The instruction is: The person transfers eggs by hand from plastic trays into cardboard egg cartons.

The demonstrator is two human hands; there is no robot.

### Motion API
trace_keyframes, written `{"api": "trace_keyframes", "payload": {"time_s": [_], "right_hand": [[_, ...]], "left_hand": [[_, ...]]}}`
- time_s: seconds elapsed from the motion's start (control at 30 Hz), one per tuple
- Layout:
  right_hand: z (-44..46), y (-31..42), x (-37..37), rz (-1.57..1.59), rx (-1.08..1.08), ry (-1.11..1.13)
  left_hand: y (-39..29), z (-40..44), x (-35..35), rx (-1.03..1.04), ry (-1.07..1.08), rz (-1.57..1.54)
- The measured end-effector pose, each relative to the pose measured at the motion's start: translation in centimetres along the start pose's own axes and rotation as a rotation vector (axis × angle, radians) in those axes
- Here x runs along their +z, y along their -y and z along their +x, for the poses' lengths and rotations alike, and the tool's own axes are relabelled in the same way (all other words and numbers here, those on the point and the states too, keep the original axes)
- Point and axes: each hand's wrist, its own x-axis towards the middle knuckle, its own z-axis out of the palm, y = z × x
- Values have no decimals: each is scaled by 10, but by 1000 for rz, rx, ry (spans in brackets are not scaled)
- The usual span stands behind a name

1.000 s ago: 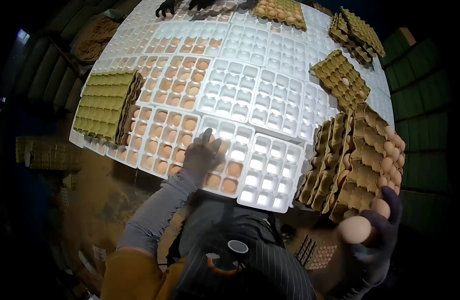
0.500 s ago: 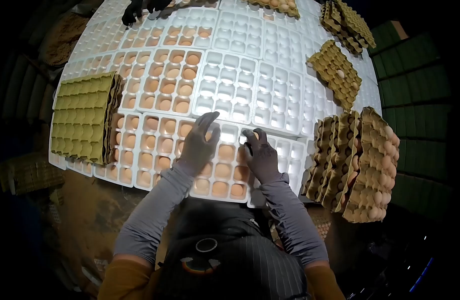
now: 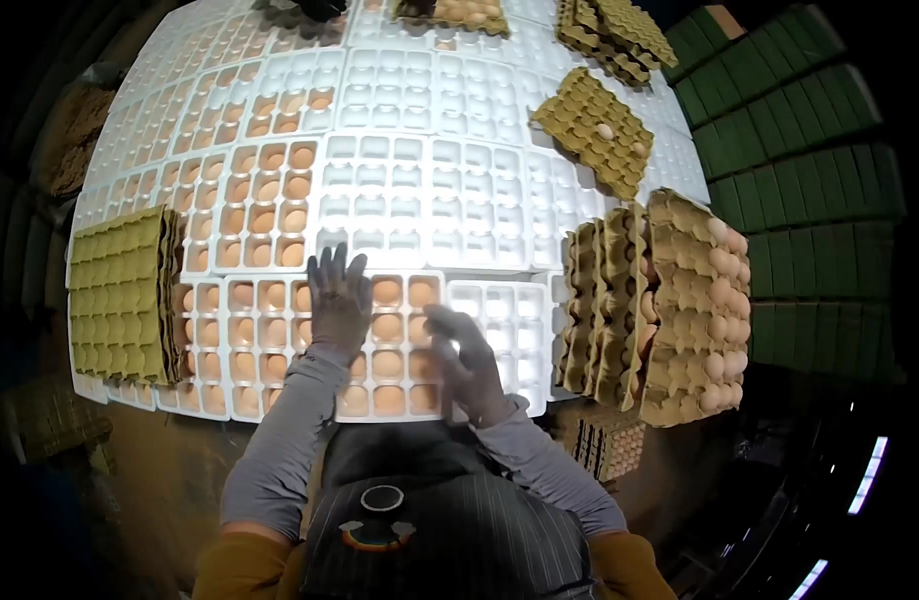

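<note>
A white foam egg tray lies at the front edge, with brown eggs in its visible cells. My left hand, in a thin grey glove, rests over its left side with fingers spread and nothing held. That hand and forearm hide some of the cells. My right hand, slightly blurred, is at the tray's right edge, fingers apart and no egg visible in them. To its right is a white tray with unfilled cells.
Leaning pulp trays with eggs stand at right. A stack of yellowish pulp trays stands at left. Another pulp tray lies farther back, holding a few eggs. Another person's dark-gloved hand shows at the far edge.
My view has swung rightward, shifting the trays left in the picture. The front tray's upper cells now show eggs. My left hand has flattened out; my right hand has drawn back toward me.
</note>
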Motion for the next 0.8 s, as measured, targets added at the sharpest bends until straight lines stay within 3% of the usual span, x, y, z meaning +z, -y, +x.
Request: {"api": "trace_keyframes", "payload": {"time_s": [0.07,0.13,0.17,0.23,0.37,0.4,0.5,0.53,0.57,0.6,0.67,0.73,0.8], "right_hand": [[-46,27,-35,19,6,143],[-74,18,-69,-118,-486,215],[-85,29,-92,-143,-485,177],[-109,62,-138,-187,-414,437],[-147,81,-239,-46,-479,408],[-147,115,-271,-257,-527,368],[-146,124,-354,-606,-713,31],[-132,130,-385,-591,-620,-15],[-124,138,-409,-623,-382,-108],[-106,134,-431,-596,-323,-166],[-52,114,-473,-785,-575,-245],[0,110,-500,-983,-644,-173],[48,97,-520,-1207,-929,-4]], "left_hand": [[-8,6,1,-57,-77,-5],[-55,34,-28,-54,-183,-304],[-95,55,-48,57,-205,-445],[-176,95,-81,284,-216,-608],[-331,156,-111,625,-65,-666],[-360,171,-106,654,2,-653],[-432,208,-80,591,49,-520],[-444,216,-77,585,43,-505],[-454,223,-74,602,142,-419],[-461,227,-71,612,243,-331],[-465,224,-79,623,280,-284],[-463,208,-89,329,291,-667],[-455,208,-101,43,388,-1232]]}}
